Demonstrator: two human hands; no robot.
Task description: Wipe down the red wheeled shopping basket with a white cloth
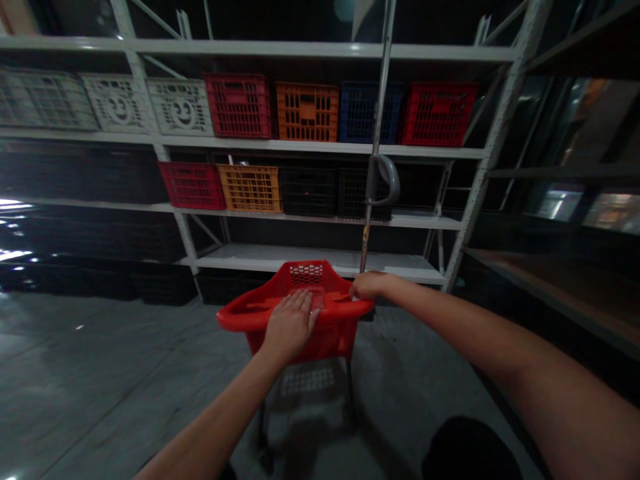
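A red plastic shopping cart [330, 337] stands in front of me on thin dark legs. My left hand [291, 325] lies on the near side of its rim, with the fingers stretched out flat toward the basket. At the cart's right rim, my right hand [369, 287] is closed with its fingers curled; what they hold is hidden. A metal pole [379, 120] rises just behind that hand, close to the cart's right side. Partway up the pole sits a grey loop-shaped handle [393, 181].
Ahead stands a white metal shelving rack [320, 48]. It bears several plastic crates, among them an orange crate [307, 112], a blue crate [371, 110] and a yellow crate [250, 188]. Another shelf [565, 283] stands to the right. Grey concrete floor [125, 373] surrounds the cart.
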